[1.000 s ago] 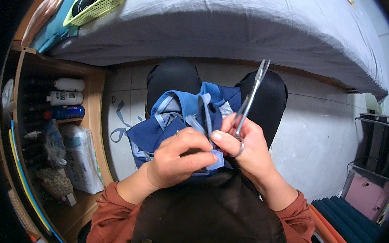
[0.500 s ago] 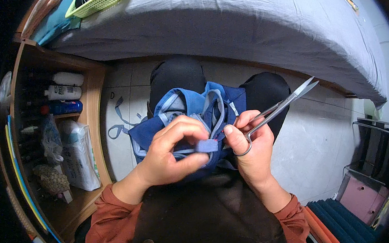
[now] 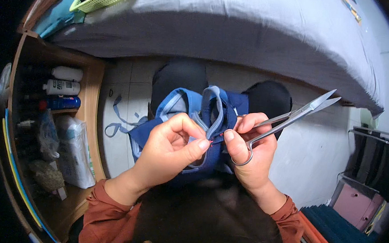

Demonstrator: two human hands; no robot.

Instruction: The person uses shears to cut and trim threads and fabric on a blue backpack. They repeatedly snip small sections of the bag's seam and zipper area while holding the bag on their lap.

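A dark and light blue sewn cloth item [image 3: 184,103], bag-like with grey-blue binding on its edges, lies bunched on my lap between my knees. My left hand [image 3: 170,149] is closed, thumb and forefinger pinching a short grey-blue webbing strap [image 3: 192,139] at the item's middle. Bits of red thread show at the fingertips there. In my right hand [image 3: 255,152] is a pair of metal scissors [image 3: 288,122], a finger loop round the thumb side and the slightly parted blades pointing up and away to the right. That hand's fingertips also touch the cloth's right edge.
Loose grey-blue straps [image 3: 120,117] trail onto the tiled floor [image 3: 114,154] at left. A wooden shelf unit [image 3: 94,115] with bottles and packages stands left. Ahead is a bed with a grey sheet [image 3: 217,38] and a green basket [image 3: 101,0]. A pink drawer box [image 3: 354,202] sits right.
My left hand has turned and drawn its fingertips together on the webbing strap, whose end stood out before. The scissors have tipped a little lower and to the right.
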